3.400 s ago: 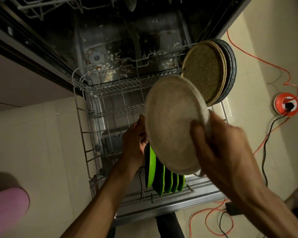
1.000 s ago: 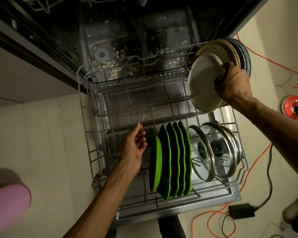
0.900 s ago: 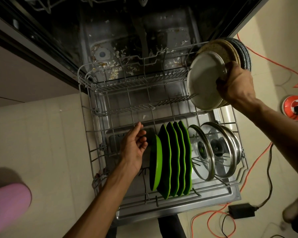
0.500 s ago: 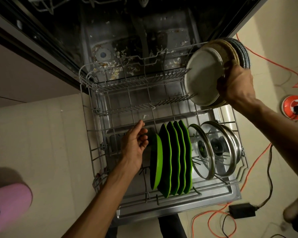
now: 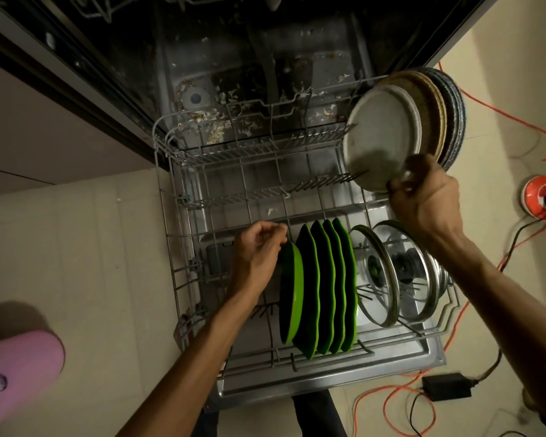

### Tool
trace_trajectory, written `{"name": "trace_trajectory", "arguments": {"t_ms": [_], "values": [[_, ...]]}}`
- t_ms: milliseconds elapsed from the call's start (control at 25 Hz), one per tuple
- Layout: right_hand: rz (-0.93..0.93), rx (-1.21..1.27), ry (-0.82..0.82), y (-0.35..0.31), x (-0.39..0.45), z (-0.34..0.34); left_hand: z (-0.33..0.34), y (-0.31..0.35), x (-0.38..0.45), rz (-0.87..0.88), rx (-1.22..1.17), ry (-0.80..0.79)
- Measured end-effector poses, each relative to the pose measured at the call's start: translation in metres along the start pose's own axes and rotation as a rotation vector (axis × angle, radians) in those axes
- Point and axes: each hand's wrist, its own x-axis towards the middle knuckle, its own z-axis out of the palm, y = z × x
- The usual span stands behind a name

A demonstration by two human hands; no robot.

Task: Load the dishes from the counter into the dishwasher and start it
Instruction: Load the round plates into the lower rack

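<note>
The dishwasher's lower rack (image 5: 171,234) is pulled out over the open door. At its back right corner a cream plate (image 5: 379,137) stands on edge in the tines, in front of tan plates (image 5: 435,121) and dark blue plates (image 5: 454,121). My right hand (image 5: 423,197) grips the cream plate's lower rim. Several green plates (image 5: 325,285) stand on edge in the front row, with glass lids (image 5: 391,272) to their right. My left hand (image 5: 259,250) has its fingers curled beside the top of the leftmost green plate, with nothing visibly held.
The dishwasher tub (image 5: 265,74) behind the rack is dark and strewn with food bits. An orange cable (image 5: 501,111), a red cable reel (image 5: 544,197) and a black adapter (image 5: 446,386) lie on the tiled floor at right. A pink object (image 5: 16,370) sits at lower left.
My right hand carried the cream plate to the back right, set it into the tines against the tan plates, then slid to its lower rim. My left hand's fingers have curled in.
</note>
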Motion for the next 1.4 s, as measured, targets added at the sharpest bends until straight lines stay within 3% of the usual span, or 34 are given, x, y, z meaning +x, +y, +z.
{"name": "trace_trajectory", "arguments": {"t_ms": [280, 400, 680, 960, 1400], "values": [[-0.243, -0.084, -0.211, -0.050, -0.055, 0.026, -0.014, 0.019, -0.015, 0.505, 0.482, 0.124], [-0.297, -0.096, -0.228, -0.071, -0.065, 0.028, -0.029, 0.034, -0.023, 0.595, 0.586, 0.155], [-0.342, -0.139, -0.251, -0.138, -0.088, 0.015, -0.068, 0.080, -0.055, 0.705, 0.650, 0.193], [-0.369, -0.013, -0.215, -0.201, -0.127, -0.008, -0.107, 0.122, -0.100, 0.654, 0.620, 0.190], [-0.477, -0.067, -0.207, -0.300, -0.178, -0.076, -0.180, 0.190, -0.187, 0.684, 0.623, 0.271]]}}
